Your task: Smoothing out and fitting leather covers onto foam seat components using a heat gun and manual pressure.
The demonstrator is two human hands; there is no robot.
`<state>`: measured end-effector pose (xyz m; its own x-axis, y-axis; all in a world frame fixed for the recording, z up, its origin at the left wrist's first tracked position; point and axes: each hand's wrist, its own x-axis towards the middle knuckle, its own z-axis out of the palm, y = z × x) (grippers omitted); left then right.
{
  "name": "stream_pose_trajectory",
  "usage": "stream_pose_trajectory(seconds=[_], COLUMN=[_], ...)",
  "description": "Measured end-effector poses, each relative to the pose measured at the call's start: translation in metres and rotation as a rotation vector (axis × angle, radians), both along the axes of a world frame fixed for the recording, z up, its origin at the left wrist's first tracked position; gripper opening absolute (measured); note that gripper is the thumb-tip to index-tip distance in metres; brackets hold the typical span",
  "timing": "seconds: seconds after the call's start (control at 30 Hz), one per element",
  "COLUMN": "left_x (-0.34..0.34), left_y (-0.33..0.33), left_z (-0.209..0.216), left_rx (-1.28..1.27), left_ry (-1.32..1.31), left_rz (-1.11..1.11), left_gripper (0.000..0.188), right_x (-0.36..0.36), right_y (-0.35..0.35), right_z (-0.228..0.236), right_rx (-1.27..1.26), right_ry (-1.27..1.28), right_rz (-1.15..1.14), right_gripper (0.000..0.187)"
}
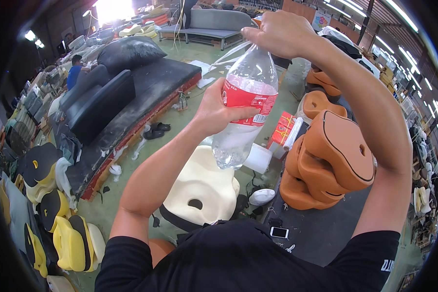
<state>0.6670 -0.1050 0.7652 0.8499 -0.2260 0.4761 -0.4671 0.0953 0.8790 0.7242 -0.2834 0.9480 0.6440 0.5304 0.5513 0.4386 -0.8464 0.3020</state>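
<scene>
A large clear plastic bottle (pixel 236 141) with a red label is held up in front of me, slightly tilted, with clear liquid inside. Wrapped around its middle, over the label, is my left hand (pixel 214 109). My right hand (pixel 283 35) is raised at the top of the bottle, its fingers closed about the neck; the cap is hidden. A white strap (pixel 236 51) trails leftward from near the neck. Below the bottle lies a cream seat-shaped foam cushion (pixel 202 182) with an oval hole.
Brown cushions (pixel 321 155) are stacked at right, on a dark surface bearing a phone (pixel 279 232). A red box (pixel 282 127) stands behind. At left are a black-topped platform (pixel 155 92), a black sofa (pixel 102 104), yellow cushions (pixel 70 243) and slippers (pixel 155 131). Farther back is a person in blue (pixel 75 73).
</scene>
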Motion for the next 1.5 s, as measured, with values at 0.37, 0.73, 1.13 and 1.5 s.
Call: stream_pose_trajectory(seconds=[0.37,0.73,1.13,1.5], left_x=[-0.01,-0.028,-0.042,-0.051], left_y=[0.02,0.028,0.038,0.046], left_z=[0.01,0.003,-0.005,-0.012], left_rx=[-0.066,-0.008,0.117,0.113], left_ry=[0.066,-0.023,-0.098,-0.112], left_rz=[-0.237,-0.093,0.067,0.106], left_gripper=[0.075,0.08,0.073,0.071], right_x=[-0.028,-0.067,-0.074,-0.084], right_y=[-0.015,-0.006,0.0,0.01], right_z=[0.024,0.046,0.045,0.045], right_rx=[-0.142,-0.197,-0.168,-0.194], right_ry=[0.19,0.498,0.469,0.521], right_rz=[0.59,0.168,0.364,0.49], right_gripper=[0.053,0.036,0.031,0.039])
